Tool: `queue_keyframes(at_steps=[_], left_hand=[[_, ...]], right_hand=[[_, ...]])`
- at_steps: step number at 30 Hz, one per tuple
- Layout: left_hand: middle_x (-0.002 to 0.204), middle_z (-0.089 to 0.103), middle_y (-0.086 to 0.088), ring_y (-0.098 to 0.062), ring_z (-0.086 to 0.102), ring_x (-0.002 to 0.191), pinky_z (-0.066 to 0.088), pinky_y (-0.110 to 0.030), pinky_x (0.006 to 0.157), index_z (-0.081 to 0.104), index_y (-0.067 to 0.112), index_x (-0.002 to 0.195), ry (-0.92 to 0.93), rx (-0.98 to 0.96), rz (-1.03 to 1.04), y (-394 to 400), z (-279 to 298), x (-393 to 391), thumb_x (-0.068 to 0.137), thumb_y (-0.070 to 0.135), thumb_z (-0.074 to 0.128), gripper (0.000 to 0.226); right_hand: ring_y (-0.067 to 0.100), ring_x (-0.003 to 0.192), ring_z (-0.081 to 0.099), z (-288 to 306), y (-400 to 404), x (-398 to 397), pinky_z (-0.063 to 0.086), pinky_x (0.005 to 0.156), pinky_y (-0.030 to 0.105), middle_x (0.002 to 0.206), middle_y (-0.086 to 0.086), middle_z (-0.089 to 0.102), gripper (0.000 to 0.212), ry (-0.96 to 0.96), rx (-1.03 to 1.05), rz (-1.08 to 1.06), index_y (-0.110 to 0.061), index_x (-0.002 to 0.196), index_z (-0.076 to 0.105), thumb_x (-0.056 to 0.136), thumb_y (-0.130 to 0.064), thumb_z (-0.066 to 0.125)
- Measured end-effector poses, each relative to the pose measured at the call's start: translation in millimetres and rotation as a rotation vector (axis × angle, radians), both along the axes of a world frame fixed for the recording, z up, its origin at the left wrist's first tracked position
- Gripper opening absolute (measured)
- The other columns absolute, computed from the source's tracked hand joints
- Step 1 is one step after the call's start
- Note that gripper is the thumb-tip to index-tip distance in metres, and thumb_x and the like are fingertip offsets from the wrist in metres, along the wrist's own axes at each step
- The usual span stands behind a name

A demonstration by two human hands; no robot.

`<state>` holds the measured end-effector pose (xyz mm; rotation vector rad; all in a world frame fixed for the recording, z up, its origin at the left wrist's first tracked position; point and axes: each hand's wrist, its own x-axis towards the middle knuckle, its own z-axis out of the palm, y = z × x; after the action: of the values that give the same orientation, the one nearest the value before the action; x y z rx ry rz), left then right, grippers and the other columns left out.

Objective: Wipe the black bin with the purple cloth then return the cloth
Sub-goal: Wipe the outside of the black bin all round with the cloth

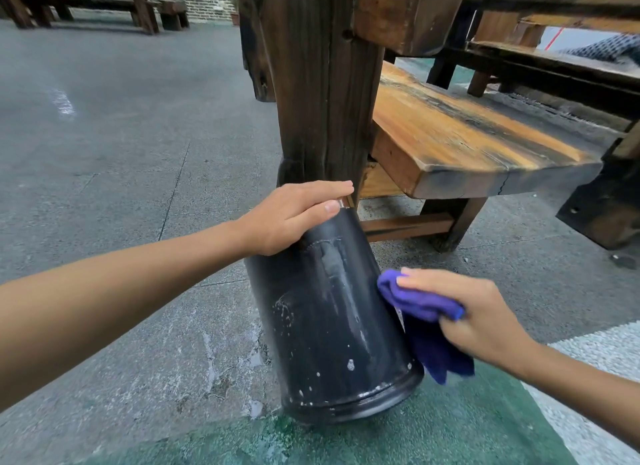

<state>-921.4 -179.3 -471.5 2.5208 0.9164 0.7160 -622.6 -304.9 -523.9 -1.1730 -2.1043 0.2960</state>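
Your left hand [294,215] lies over the far, narrow end of the black bin [332,319], fingers loosely spread and pressing down, steadying rather than gripping. Your right hand [474,315] has its fingers curled around the bunched purple cloth [420,303], the loose end hanging toward the floor [104,118]. Bin sits tipped on the concrete in front of a thick wooden post [322,83], bench [467,142] to the right. Long axis runs away from you, leaning slightly left at the top; wide rim [356,405] nearest you, on the ground by the green paint [381,440]. Cloth touches or sits just beside the bin's right flank, midway along. Right hand is the working one. Judgement: stroke along the axis, rim to base. White specks and smears show on the near face.
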Motion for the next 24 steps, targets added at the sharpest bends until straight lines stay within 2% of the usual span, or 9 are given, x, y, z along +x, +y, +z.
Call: queue_keyframes(at_steps=[3, 7, 12, 13, 15, 17, 20, 22, 24], left_hand=[[0.161, 0.045, 0.008, -0.003, 0.038, 0.148, 0.027, -0.034, 0.125, 0.044, 0.021, 0.156, -0.005, -0.090, 0.002, -4, 7, 8, 0.096, 0.060, 0.029, 0.073], [0.162, 0.043, 0.005, -0.008, 0.042, 0.146, 0.029, -0.037, 0.123, 0.024, 0.021, 0.163, -0.010, -0.150, -0.027, -9, 12, 14, 0.091, 0.066, 0.032, 0.085], [0.134, 0.061, 0.006, 0.023, 0.054, 0.106, 0.036, -0.005, 0.096, 0.010, 0.023, 0.165, 0.009, -0.179, -0.032, -9, 6, 6, 0.090, 0.068, 0.037, 0.092], [0.144, 0.058, 0.013, 0.022, 0.052, 0.116, 0.034, -0.007, 0.101, 0.009, 0.026, 0.165, 0.021, -0.194, -0.035, -8, 5, 2, 0.090, 0.069, 0.037, 0.091], [0.166, 0.032, 0.018, 0.010, 0.036, 0.144, 0.026, -0.019, 0.121, 0.009, 0.031, 0.165, 0.020, -0.227, -0.048, -7, 2, -3, 0.090, 0.070, 0.036, 0.089], [0.169, 0.025, 0.018, 0.007, 0.026, 0.151, 0.020, -0.020, 0.124, 0.013, 0.030, 0.165, -0.020, -0.237, -0.071, -8, 0, -3, 0.092, 0.067, 0.037, 0.085], [0.168, 0.030, 0.015, 0.004, 0.029, 0.152, 0.023, -0.024, 0.125, 0.019, 0.030, 0.164, -0.051, -0.229, -0.100, -8, -1, 2, 0.093, 0.064, 0.038, 0.080], [0.162, 0.044, 0.008, -0.006, 0.047, 0.143, 0.033, -0.028, 0.120, 0.020, 0.032, 0.163, -0.030, -0.209, -0.101, -5, -1, 3, 0.094, 0.062, 0.039, 0.078], [0.145, 0.055, 0.005, -0.007, 0.061, 0.114, 0.040, -0.011, 0.097, 0.021, 0.031, 0.163, 0.003, -0.171, -0.084, -1, -2, 2, 0.094, 0.062, 0.040, 0.079]], right_hand=[[0.008, 0.114, 0.069, 26, 28, -27, 0.047, 0.100, 0.015, 0.121, -0.011, 0.073, 0.067, 0.122, 0.038, -0.205, -0.026, 0.121, 0.075, 0.067, -0.003, 0.044], [0.016, 0.120, 0.066, 52, 62, -64, 0.053, 0.098, 0.039, 0.130, -0.015, 0.070, 0.058, 0.112, 0.030, -0.337, -0.039, 0.131, 0.066, 0.079, -0.025, 0.045], [0.014, 0.148, 0.036, 35, 70, -87, 0.035, 0.120, 0.042, 0.159, -0.003, 0.043, 0.062, 0.023, -0.033, -0.161, -0.030, 0.150, 0.048, 0.093, -0.007, 0.056], [0.015, 0.151, 0.030, 30, 69, -86, 0.030, 0.123, 0.041, 0.161, -0.003, 0.038, 0.065, -0.004, -0.032, -0.138, -0.028, 0.153, 0.044, 0.094, -0.004, 0.057], [0.017, 0.154, 0.023, 23, 67, -80, 0.022, 0.126, 0.039, 0.164, 0.001, 0.032, 0.069, -0.038, 0.011, -0.095, -0.025, 0.154, 0.042, 0.093, 0.002, 0.058], [0.018, 0.155, 0.018, 19, 64, -75, 0.018, 0.126, 0.035, 0.165, 0.006, 0.028, 0.070, -0.036, 0.080, -0.051, -0.022, 0.152, 0.043, 0.090, 0.006, 0.058], [0.019, 0.156, 0.017, 8, 53, -69, 0.019, 0.126, 0.044, 0.164, 0.009, 0.027, 0.062, -0.060, 0.161, 0.069, -0.015, 0.149, 0.047, 0.090, 0.004, 0.051], [0.030, 0.156, 0.018, -3, 45, -63, 0.020, 0.124, 0.053, 0.164, 0.010, 0.029, 0.055, -0.114, 0.177, 0.138, -0.013, 0.145, 0.053, 0.092, 0.000, 0.044], [0.037, 0.155, 0.019, -9, 38, -55, 0.023, 0.123, 0.056, 0.163, 0.009, 0.032, 0.055, -0.182, 0.179, 0.177, -0.013, 0.142, 0.058, 0.091, -0.003, 0.041]])
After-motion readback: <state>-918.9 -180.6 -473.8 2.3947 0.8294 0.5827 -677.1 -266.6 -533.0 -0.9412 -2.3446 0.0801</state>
